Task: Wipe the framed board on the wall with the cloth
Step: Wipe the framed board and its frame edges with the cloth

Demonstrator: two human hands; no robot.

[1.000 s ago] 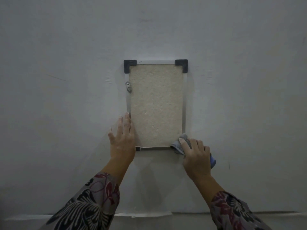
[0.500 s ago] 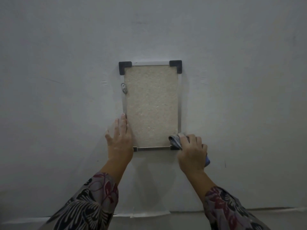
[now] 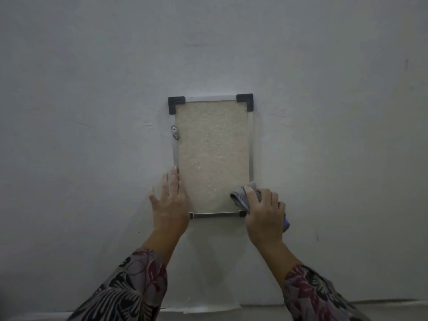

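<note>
A framed board hangs on the grey wall, with a beige textured panel, a thin metal frame and black corner pieces. My left hand lies flat with fingers spread against the board's lower left edge, covering that corner. My right hand presses a bunched grey-blue cloth onto the lower right corner of the board. Most of the cloth is hidden under the hand; a blue bit shows at the right of the palm.
A small metal bracket sits on the frame's left side near the top. The wall is plain on all sides. A ledge or floor line runs along the bottom. Patterned sleeves cover both forearms.
My right hand with the cloth has slid slightly up and left from the bottom frame edge onto the board's lower right corner. My left hand has stayed pressed in place.
</note>
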